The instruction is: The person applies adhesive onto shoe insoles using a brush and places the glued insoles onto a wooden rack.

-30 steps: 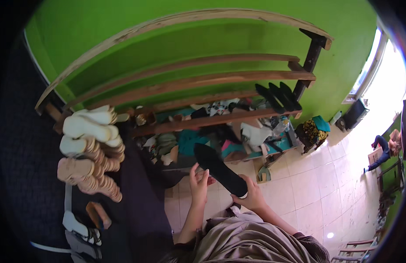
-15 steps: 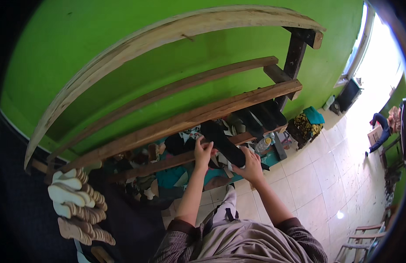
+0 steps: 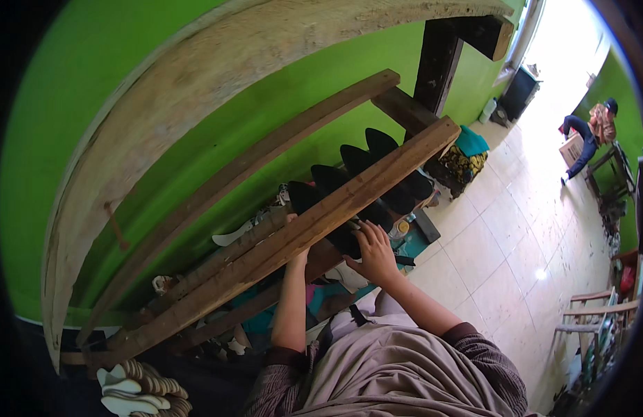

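My right hand point(image 3: 373, 254) grips the near end of a long black sole-shaped piece point(image 3: 344, 240), its thumb and fingers around the edge. This piece slants under the front wooden rail point(image 3: 286, 243), and its rounded far end rises beyond the rail. My left hand point(image 3: 298, 256) reaches behind the same rail near the piece's left side; its fingers are mostly hidden. To the right, several similar black pieces point(image 3: 353, 158) stand in a slanted row, their rounded tips showing above the rail.
A thick curved plank point(image 3: 147, 104) and a second rail point(image 3: 259, 160) run along the green wall. Stacked pale sole shapes point(image 3: 130, 386) lie at lower left. Beyond a patterned bundle point(image 3: 457, 170), a person point(image 3: 592, 132) sits on the tiled floor's far side. A wooden chair point(image 3: 589, 313) stands right.
The black piece has moved from in front of the front rail to under it, beside the others. My left hand has gone behind the rail. My view has shifted closer to the rack.
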The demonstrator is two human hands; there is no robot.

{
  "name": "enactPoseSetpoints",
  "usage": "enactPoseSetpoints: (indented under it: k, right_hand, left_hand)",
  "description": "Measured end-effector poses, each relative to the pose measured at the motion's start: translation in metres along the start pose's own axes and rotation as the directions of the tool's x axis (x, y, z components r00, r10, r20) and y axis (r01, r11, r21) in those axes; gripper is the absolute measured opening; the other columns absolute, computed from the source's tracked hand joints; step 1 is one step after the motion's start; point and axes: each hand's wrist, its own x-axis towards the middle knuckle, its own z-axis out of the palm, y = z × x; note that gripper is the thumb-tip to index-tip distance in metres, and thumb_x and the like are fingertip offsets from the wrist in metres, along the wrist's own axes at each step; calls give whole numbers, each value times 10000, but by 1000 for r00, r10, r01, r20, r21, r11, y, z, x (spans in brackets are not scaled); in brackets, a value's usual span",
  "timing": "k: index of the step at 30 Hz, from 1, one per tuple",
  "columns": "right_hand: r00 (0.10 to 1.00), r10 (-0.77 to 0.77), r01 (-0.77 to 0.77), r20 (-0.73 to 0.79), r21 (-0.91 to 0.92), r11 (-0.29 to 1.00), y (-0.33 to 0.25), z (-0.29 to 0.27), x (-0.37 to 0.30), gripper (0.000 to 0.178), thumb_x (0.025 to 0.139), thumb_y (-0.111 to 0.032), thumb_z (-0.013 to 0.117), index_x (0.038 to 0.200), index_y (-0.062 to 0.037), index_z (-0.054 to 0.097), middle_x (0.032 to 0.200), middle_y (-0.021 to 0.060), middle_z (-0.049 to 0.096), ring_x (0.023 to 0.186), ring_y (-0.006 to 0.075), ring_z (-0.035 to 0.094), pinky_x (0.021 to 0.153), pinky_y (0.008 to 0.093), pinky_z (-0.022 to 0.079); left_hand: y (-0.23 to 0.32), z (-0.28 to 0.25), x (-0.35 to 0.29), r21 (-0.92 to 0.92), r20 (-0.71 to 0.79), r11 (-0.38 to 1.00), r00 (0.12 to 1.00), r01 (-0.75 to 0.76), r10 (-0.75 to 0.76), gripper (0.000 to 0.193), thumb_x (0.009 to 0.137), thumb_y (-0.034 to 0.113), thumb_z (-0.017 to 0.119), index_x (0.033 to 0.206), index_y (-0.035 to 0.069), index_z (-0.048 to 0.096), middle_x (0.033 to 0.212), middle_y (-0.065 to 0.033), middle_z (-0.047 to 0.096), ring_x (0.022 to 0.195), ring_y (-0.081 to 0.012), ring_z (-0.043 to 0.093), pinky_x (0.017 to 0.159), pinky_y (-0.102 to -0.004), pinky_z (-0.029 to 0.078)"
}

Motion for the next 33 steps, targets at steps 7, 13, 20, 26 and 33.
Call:
enactPoseSetpoints:
  k: [7, 13, 20, 26, 33]
  right_hand:
    - [994, 107, -107, -8, 10, 994, 21, -12, -1, 676, 690, -318, 717, 1233, -15, 451, 1253, 181, 447, 1229, 338, 385, 1038, 435, 305]
    - [999, 22, -20, -33, 76, 997, 4, -16, -2, 633, 698, -278, 717, 1218, -28, 458, 1218, 178, 463, 1198, 353, 402, 1015, 442, 328]
    - [999, -48, 47, 4, 191, 980, 9, -38, -20, 543, 723, -180, 663, 1199, -18, 459, 1185, 194, 480, 1154, 366, 429, 993, 440, 350]
    - [954, -293, 248, 62, 383, 890, -16, -31, -59, 481, 717, -66, 620, 1170, 4, 473, 1122, 210, 500, 1068, 393, 456, 937, 437, 373]
    - [815, -531, 397, 232, 445, 803, -51, -25, -121, 460, 722, -9, 591, 1165, -8, 466, 1103, 203, 515, 1053, 383, 473, 898, 444, 397]
  left_hand:
    - [15, 36, -4, 112, 35, 971, 976, 209, -214, 245, 911, 195, 464, 1149, 148, 422, 1049, -66, 486, 965, -150, 493, 850, -310, 423]
    - [17, 2, -19, 310, 15, 950, 999, -33, 30, 291, 889, 181, 516, 1163, 125, 432, 1019, -73, 539, 998, -175, 518, 867, -364, 424]
    - [137, 38, -142, 78, -171, 973, 959, -216, 226, 162, 931, 140, 531, 1037, 19, 550, 776, -49, 589, 583, -89, 546, 516, -221, 448]
    - [104, -2, -266, 60, -427, 991, 894, -117, 131, 120, 939, 112, 492, 1010, 37, 552, 723, -27, 557, 539, -60, 494, 483, -211, 403]
    - [30, -6, -435, 61, -716, 996, 698, 65, -1, 123, 896, 111, 507, 976, 45, 574, 728, -29, 593, 590, -77, 554, 529, -222, 445]
